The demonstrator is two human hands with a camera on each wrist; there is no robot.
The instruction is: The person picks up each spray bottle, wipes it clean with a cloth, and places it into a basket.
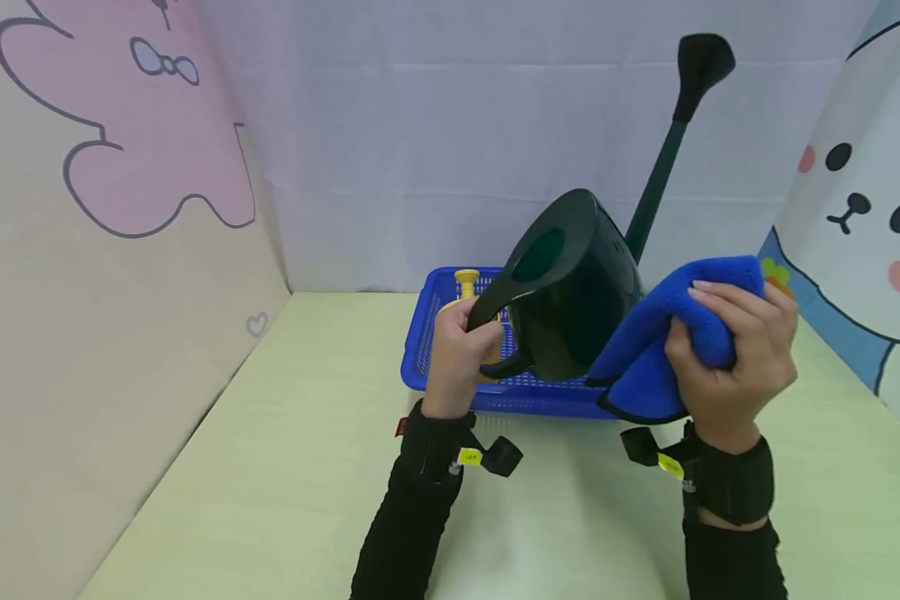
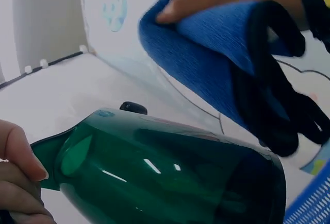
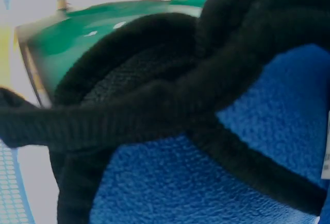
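Note:
My left hand [image 1: 461, 358] grips the handle of a dark green watering can [image 1: 581, 292]. The can is tilted in the air, its long spout with a black tip [image 1: 701, 71] pointing up and to the right. A folded blue cloth [image 1: 675, 333] with black edging is held between the thumb and fingers of my right hand [image 1: 742, 358], just right of the can's body. In the left wrist view the cloth [image 2: 206, 54] hangs above the can's glossy green side [image 2: 170, 167]. Black edging fills much of the right wrist view, with part of the can [image 3: 103, 33] behind it.
Behind the can a blue plastic basket [image 1: 414, 358] stands on the pale green table [image 1: 307, 467]. A yellow item [image 1: 467, 282] lies inside it, partly hidden by my left hand and the can. A white curtain hangs behind; printed walls stand at both sides.

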